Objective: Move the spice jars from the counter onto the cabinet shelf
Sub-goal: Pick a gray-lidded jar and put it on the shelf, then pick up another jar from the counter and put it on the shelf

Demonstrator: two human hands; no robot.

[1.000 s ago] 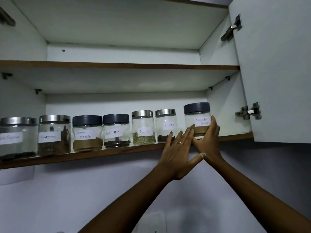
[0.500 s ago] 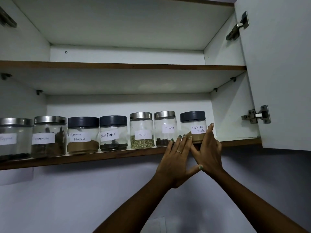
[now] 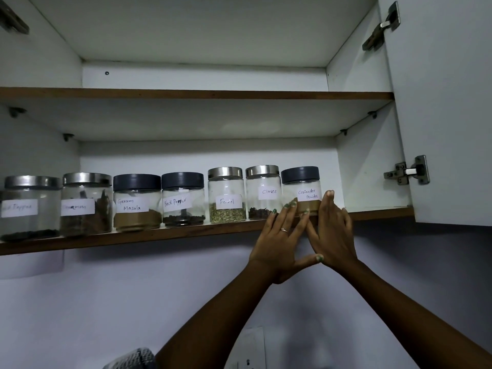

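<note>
Coriander powder jar [image 3: 300,189] on lower shelf [image 3: 133,237], pressed by left hand [image 3: 279,243] at 7 o'clock and right hand [image 3: 331,233] at 5 o'clock, fingers straight.

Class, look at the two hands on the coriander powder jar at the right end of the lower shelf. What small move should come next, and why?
Probably draw both hands away. The coriander powder jar stands upright on the lower shelf, in line beside the cloves jar. The left hand and right hand only press it with straight fingers, so nothing seems left to adjust.
</note>
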